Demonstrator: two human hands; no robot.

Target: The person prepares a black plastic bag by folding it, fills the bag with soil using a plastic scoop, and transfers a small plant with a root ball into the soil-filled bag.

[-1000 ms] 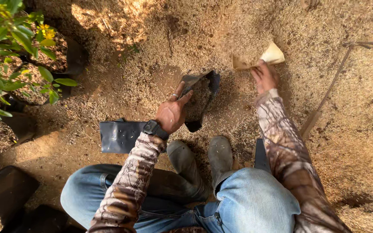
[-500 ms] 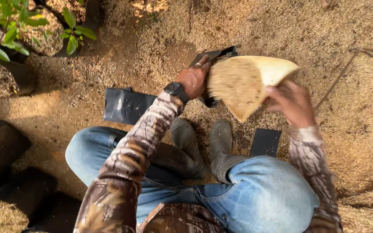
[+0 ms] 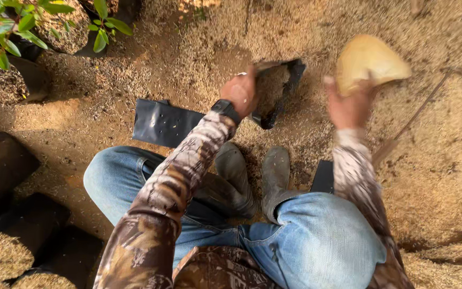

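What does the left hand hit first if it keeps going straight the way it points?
The left hand already grips the rim of the open black grow bag and points up-right in the head view. Straight on, it would enter the bag's open mouth, then the husk-covered ground; depth is unclear.

Husk-strewn dirt ground (image 3: 445, 176), leafy potted plants (image 3: 22, 21) top-left.

Open bag (image 3: 279, 91) left of scoop (image 3: 370, 61), flat bag (image 3: 164, 123) farther left.
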